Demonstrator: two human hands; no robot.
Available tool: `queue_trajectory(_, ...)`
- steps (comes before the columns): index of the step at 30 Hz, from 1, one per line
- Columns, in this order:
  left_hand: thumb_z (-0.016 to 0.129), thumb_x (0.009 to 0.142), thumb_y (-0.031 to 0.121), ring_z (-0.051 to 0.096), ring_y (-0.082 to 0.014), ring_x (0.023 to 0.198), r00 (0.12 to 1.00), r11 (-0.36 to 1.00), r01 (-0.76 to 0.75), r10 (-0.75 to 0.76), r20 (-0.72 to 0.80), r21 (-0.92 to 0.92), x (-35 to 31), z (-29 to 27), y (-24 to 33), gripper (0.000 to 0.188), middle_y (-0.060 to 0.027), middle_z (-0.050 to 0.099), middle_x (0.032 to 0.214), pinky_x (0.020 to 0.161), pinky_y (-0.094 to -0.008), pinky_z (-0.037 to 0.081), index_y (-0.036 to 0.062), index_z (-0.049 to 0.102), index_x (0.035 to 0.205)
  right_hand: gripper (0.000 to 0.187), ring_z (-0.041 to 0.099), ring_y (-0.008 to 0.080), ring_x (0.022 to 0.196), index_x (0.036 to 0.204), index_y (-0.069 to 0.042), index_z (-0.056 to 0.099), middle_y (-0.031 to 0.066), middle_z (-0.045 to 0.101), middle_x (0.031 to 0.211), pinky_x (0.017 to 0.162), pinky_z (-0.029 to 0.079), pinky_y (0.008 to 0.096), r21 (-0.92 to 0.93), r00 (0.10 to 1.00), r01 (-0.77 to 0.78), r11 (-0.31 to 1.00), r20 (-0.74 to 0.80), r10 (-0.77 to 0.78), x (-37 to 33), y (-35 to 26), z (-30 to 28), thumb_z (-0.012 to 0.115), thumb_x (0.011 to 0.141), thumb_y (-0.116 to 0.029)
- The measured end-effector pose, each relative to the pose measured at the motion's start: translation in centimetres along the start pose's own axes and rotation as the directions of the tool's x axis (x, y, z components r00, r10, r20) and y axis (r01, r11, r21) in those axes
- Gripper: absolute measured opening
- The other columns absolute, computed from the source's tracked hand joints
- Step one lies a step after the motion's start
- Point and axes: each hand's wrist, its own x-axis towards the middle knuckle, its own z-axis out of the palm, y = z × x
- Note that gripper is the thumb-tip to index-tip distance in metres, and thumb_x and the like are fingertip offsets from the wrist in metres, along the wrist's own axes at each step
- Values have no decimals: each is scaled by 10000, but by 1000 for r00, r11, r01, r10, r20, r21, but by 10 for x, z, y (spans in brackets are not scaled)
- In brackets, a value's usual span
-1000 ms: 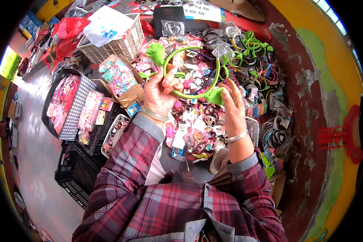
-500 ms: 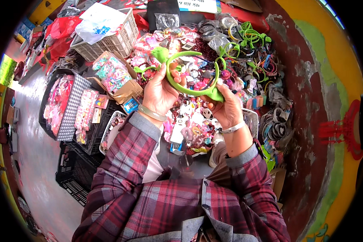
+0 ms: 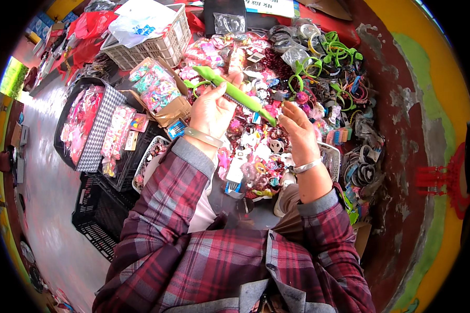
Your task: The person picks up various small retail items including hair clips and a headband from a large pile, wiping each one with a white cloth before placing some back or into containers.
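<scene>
My left hand (image 3: 213, 113) is closed around a bright green headband (image 3: 240, 95) with green ear shapes at its sides. The band is turned so its outer edge faces up, and it slants down to the right. Just beyond its lower right end, my right hand (image 3: 301, 134) has its fingers apart and holds nothing. Beneath both hands spreads a pile of small hair accessories (image 3: 250, 151), pink, white and dark red. More green headbands (image 3: 339, 49) lie at the far right of the pile.
A beige plastic crate (image 3: 162, 39) with white bags stands far left. Nearer are an open carton (image 3: 178, 108) of colourful packs, a houndstooth-sided box (image 3: 100, 130) and a black crate (image 3: 96, 219). A dark red wall (image 3: 402, 156) bounds the right. White baskets (image 3: 330, 159) flank the pile.
My right hand has let go of the headband and moved slightly right. The headband, still in my left hand, has turned from showing its open loop to lying edge-on.
</scene>
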Motion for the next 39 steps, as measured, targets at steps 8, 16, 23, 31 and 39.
queue_trajectory(8, 460, 866, 10, 446, -319, 1169, 970, 971, 187, -206, 129, 147, -9, 3, -17, 346, -226, 466, 1210, 1016, -430, 344, -49, 369, 1195, 242, 515, 117, 700, 1038, -21, 577, 61, 588, 791, 653, 441, 253, -272, 930, 324, 906, 268, -252, -5, 12, 11, 598, 834, -149)
queue_trajectory(16, 466, 864, 29, 525, -260, 1071, 966, 955, 180, -217, 139, 234, -11, 5, -23, 333, -189, 510, 1178, 938, -393, 409, -15, 406, 1188, 184, 478, 102, 635, 883, -52, 526, 23, 567, 733, 610, 407, 232, 312, 996, 8, 950, 85, -36, -8, -13, 10, 441, 922, -210)
queue_trajectory(23, 522, 808, 23, 581, -187, 786, 973, 950, 153, -194, 128, 273, -11, -12, -16, 174, -138, 615, 933, 752, -335, 473, 10, 568, 976, 227, 390, 164, 566, 839, -35, 466, 28, 423, 607, 628, 374, 301, 685, 995, -93, 723, 47, 84, 3, -2, -2, 408, 911, -243)
queue_trajectory(31, 549, 798, 125, 516, -121, 730, 927, 870, 264, -348, 138, 417, -21, 3, -35, 380, -68, 584, 808, 606, -234, 401, -19, 499, 1147, 272, 446, 136, 575, 821, -99, 495, -2, 444, 618, 517, 374, 287, 121, 994, 58, 991, -101, -46, -7, -7, 6, 367, 935, -309)
queue_trajectory(39, 547, 878, 229, 542, -61, 730, 919, 765, 229, -374, 125, 602, -1, -24, -64, 276, -34, 593, 948, 537, -148, 395, 32, 537, 1070, 257, 609, 315, 711, 1034, -57, 591, 170, 611, 736, 647, 474, 407, -261, 917, 357, 897, -85, -390, -26, 16, 14, 447, 842, -150)
